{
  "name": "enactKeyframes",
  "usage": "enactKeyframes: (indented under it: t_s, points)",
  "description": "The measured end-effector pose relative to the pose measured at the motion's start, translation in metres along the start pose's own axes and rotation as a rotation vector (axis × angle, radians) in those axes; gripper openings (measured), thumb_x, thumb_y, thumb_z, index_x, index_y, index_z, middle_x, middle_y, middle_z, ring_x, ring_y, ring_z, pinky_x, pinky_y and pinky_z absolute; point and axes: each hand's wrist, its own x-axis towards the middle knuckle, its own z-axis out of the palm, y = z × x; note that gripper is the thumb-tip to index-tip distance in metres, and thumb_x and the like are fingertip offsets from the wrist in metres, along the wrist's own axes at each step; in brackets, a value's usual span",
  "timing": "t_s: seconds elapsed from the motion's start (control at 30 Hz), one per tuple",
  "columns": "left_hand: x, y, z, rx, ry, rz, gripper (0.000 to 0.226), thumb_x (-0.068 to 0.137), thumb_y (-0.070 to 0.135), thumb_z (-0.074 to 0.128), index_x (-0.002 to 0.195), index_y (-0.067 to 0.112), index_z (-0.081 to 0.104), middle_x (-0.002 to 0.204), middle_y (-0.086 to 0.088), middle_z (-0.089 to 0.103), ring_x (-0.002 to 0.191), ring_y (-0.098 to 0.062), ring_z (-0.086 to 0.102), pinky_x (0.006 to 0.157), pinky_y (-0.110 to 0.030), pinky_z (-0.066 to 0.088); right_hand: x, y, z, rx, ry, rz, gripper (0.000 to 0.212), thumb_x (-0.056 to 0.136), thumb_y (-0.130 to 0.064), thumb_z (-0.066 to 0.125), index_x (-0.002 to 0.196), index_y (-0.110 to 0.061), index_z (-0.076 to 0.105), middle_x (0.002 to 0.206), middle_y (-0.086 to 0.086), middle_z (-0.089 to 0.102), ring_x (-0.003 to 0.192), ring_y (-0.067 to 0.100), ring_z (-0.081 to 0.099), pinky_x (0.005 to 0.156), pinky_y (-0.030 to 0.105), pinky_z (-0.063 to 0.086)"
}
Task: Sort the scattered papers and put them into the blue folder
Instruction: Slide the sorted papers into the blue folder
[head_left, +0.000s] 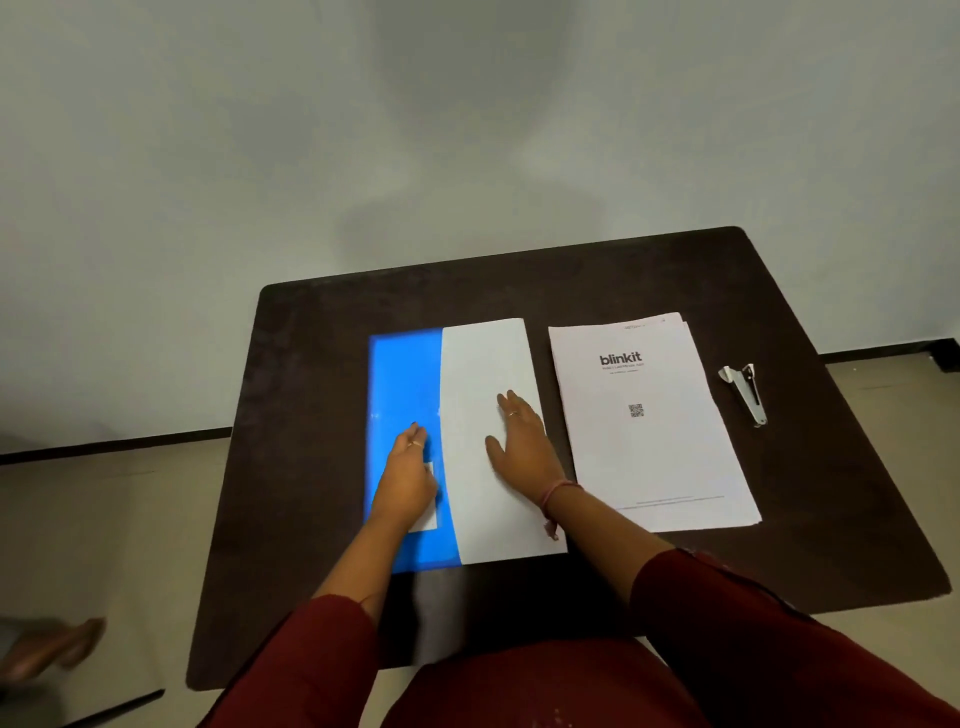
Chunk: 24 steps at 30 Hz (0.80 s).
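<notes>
Here, on the dark counter (311, 415), one blue folder (402, 395) lies flat, its right part covered by one white sheet (483, 364). The left hand (408, 478) rests on the folder's blue face, fingers (418, 434) together and nearly straight, partly over a small white label (430, 519). Just right of those fingers, the right hand (524, 447) presses flat on the white sheet, fingers slightly spread and gripping nothing. Right of that hand, apart from the sheet, sits one stack of papers (654, 441) printed "blinkit"; I cannot count its sheets. Farthest right lies one metal staple remover (748, 392).
</notes>
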Motion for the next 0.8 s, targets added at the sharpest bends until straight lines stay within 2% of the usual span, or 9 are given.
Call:
enactKeyframes:
  t_s: [0.17,0.27,0.37,0.63,0.8]
  points:
    - [0.017,-0.010,-0.010,0.169,-0.195,0.107,0.075,0.094,0.015,0.056,0.152,0.004,0.009,0.161,-0.007,-0.005,0.148,-0.023,-0.002,0.118,-0.032,0.006,0.017,-0.022,0.032,-0.211,-0.038,0.053,0.065,0.098,-0.036,0.044,0.152,-0.015,0.015,0.160,0.007,0.007,0.147,0.024,0.008,0.117,0.036,0.019]
    - [0.026,-0.015,-0.009,0.226,-0.322,0.108,0.093,0.088,0.024,0.067,0.152,0.005,0.003,0.160,-0.006,-0.013,0.147,-0.025,-0.011,0.119,-0.037,0.007,0.025,-0.029,0.046,-0.319,-0.099,0.097,0.070,0.097,-0.048,0.041,0.152,-0.014,0.013,0.160,0.012,0.004,0.147,0.028,0.006,0.117,0.039,0.019]
    - [0.032,-0.019,-0.006,0.278,-0.384,0.106,0.100,0.084,0.027,0.072,0.152,0.007,0.001,0.159,-0.005,-0.018,0.146,-0.027,-0.014,0.119,-0.039,0.010,0.030,-0.035,0.059,-0.476,-0.162,0.144,0.074,0.096,-0.052,0.038,0.151,-0.011,0.011,0.158,0.019,0.002,0.146,0.035,0.003,0.117,0.044,0.016]
    - [0.039,-0.024,-0.004,0.268,-0.411,0.110,0.107,0.080,0.027,0.076,0.152,0.011,-0.002,0.157,-0.003,-0.024,0.146,-0.026,-0.017,0.119,-0.042,0.012,0.044,-0.053,0.068,-0.557,-0.197,0.271,0.066,0.099,-0.036,0.041,0.150,-0.006,0.013,0.157,0.023,0.004,0.145,0.041,0.003,0.114,0.052,0.021]
    - [0.040,-0.026,-0.004,0.278,-0.407,0.137,0.107,0.080,0.030,0.075,0.152,0.015,-0.003,0.157,-0.004,-0.024,0.146,-0.027,-0.017,0.119,-0.044,0.013,0.048,-0.056,0.066,-0.631,-0.219,0.255,0.061,0.098,-0.022,0.048,0.148,-0.003,0.018,0.155,0.027,0.010,0.143,0.044,0.009,0.112,0.051,0.028]
